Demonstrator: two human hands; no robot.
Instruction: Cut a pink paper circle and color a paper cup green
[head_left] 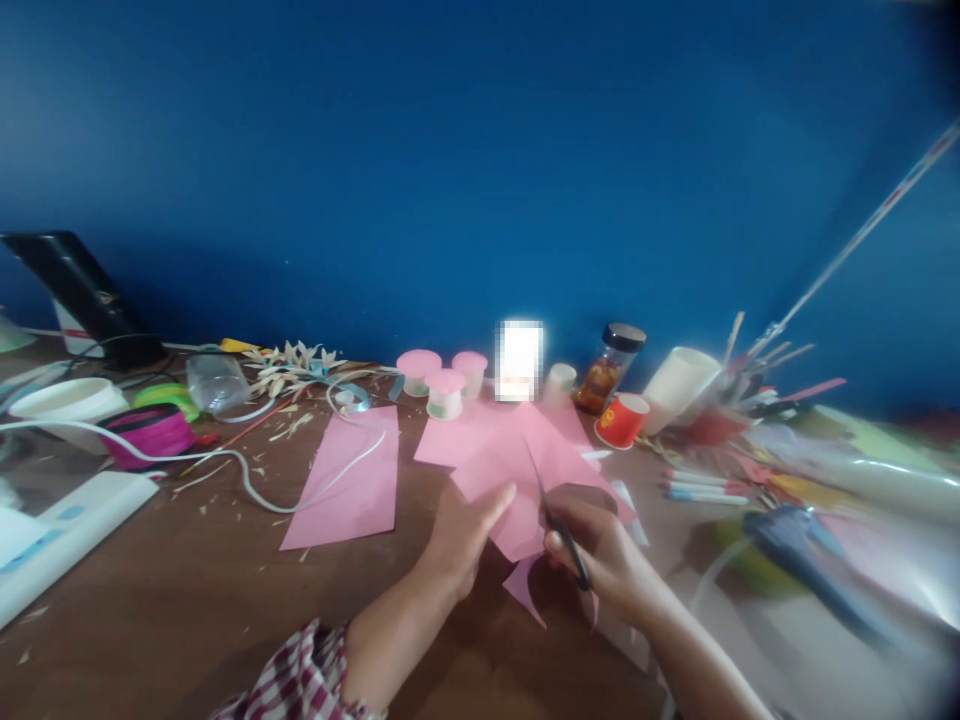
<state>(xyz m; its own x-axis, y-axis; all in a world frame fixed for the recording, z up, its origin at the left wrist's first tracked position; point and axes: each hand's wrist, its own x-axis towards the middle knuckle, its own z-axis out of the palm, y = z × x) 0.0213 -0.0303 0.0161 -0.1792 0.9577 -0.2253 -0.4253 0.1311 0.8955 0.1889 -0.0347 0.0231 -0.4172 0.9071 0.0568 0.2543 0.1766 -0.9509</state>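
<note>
My left hand (463, 533) pinches the lower left edge of a pink paper sheet (525, 470), thumb on top, holding it above the brown table (187, 580). My right hand (606, 560) is wrapped around the dark handles of scissors (555, 515), whose blades point up and away into the pink sheet. A pointed pink flap hangs below the cut, between my hands. A second pink sheet (352, 480) lies flat on the table to the left, with a white cable (247, 475) running across it.
Along the blue wall stand pink-lidded white cups (444, 385), a dark-lidded jar (611, 368), a red paper cup (622, 418) and a white cup (679, 382). Markers (701, 487) and a blue glue gun (802, 555) crowd the right. A magenta spool (150, 432), bowl and straw scraps lie left.
</note>
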